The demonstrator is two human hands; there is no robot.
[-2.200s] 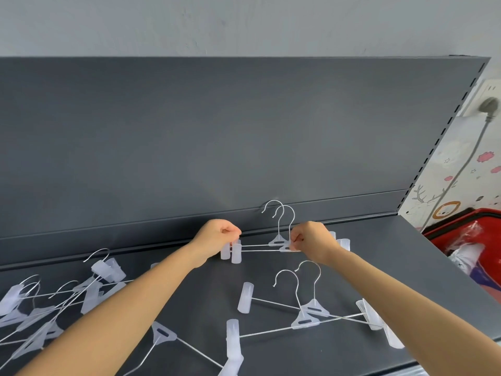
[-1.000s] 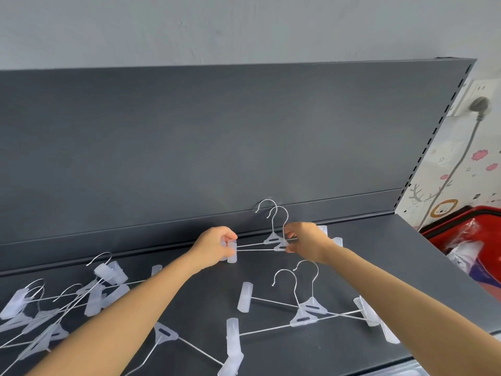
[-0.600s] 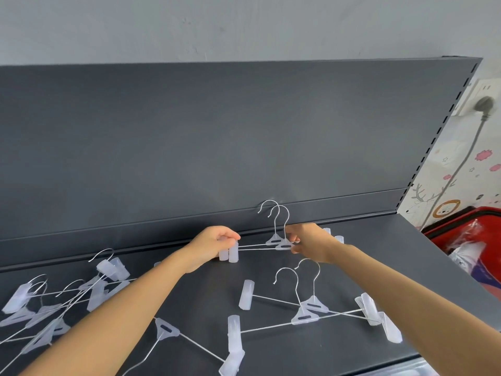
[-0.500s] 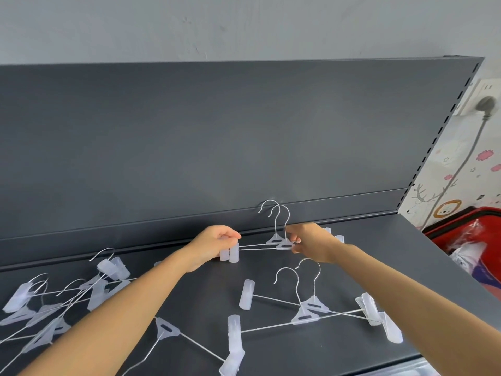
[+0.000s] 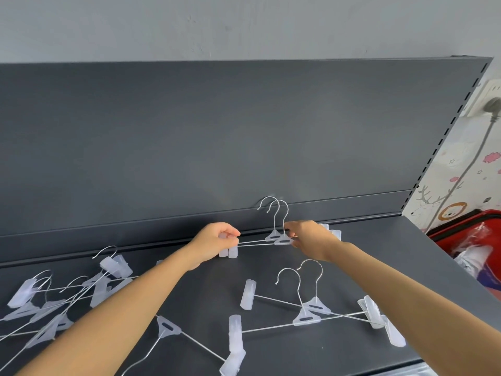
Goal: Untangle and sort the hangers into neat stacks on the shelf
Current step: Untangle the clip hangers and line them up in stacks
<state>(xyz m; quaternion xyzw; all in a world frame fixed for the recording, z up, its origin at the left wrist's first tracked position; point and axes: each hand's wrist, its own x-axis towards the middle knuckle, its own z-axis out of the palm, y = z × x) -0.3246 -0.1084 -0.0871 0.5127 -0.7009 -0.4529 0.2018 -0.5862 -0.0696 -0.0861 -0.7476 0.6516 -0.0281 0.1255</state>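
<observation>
Left hand: the left hand (image 5: pixel 217 241) reaches to the back of the shelf, fingers curled, pinching the left-end clips (image 5: pixel 230 252) of two hangers laid one on the other.
Right hand: the right hand (image 5: pixel 311 241) has its fingertips closed on the same two hangers, just right of their triangular centre pieces.
Stacked pair: the stacked pair (image 5: pixel 282 241) lies near the rear edge of the shelf (image 5: pixel 298 354), hooks nearly matched and pointing at the back panel (image 5: pixel 217 131); its right-end clips peek out behind the right wrist.
Crossed pair: a crossed pair (image 5: pixel 306 318) of hangers lies nearer the front, between the forearms, bars overlapping, hooks close together.
Single hanger: a single hanger (image 5: pixel 168 327) lies at the front, partly under the left forearm.
Tangled heap: a tangled heap (image 5: pixel 100 291) of hangers sits at the left end, wires and clips crossing every way.
Off to the right: a red bin (image 5: pixel 466 240) stands beside the shelf end, and a grey cable (image 5: pixel 471 164) hangs down the decorated wall.
</observation>
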